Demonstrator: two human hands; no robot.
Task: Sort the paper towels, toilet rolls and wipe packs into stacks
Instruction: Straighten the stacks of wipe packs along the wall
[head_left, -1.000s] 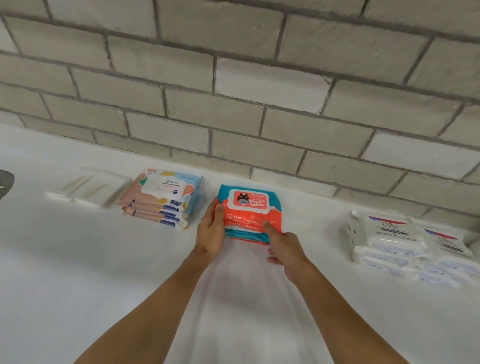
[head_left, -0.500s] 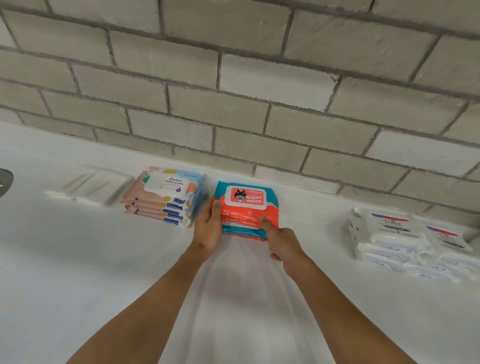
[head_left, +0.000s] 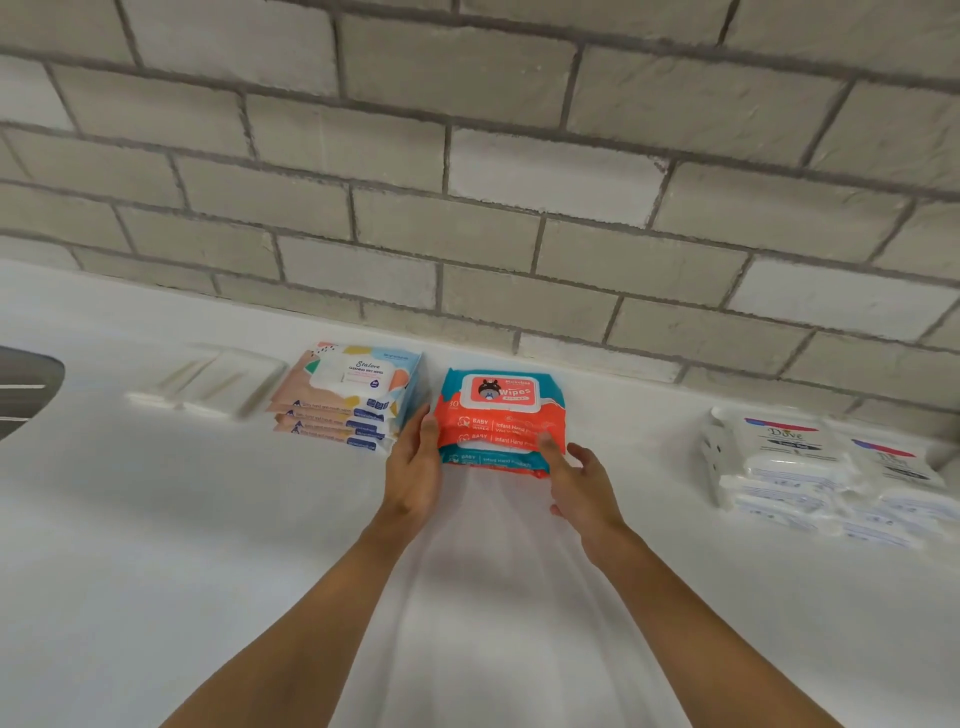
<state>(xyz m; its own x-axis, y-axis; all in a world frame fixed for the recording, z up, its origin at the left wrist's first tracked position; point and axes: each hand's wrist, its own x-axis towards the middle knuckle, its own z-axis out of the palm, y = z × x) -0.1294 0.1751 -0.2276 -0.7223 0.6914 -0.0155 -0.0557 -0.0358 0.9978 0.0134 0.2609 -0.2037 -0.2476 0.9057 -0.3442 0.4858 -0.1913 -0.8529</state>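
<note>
A stack of orange and teal baby wipe packs (head_left: 501, 415) stands near the brick wall at the centre of the white counter (head_left: 156, 545). My left hand (head_left: 415, 467) lies flat against the stack's left side, fingers straight. My right hand (head_left: 579, 480) touches the stack's front right corner with its index finger, the other fingers spread loosely. To the left stands a stack of pastel wipe packs (head_left: 348, 397). At the right are white wipe packs (head_left: 810, 467) piled in two adjoining stacks.
A white soap dish (head_left: 208, 382) sits left of the pastel stack. A dark sink edge (head_left: 26, 384) shows at the far left. The grey brick wall (head_left: 493, 182) runs right behind the stacks.
Both hands have pushed the orange and teal stack a little farther back toward the wall, closer to the pastel stack. The right hand's fingers have loosened.
</note>
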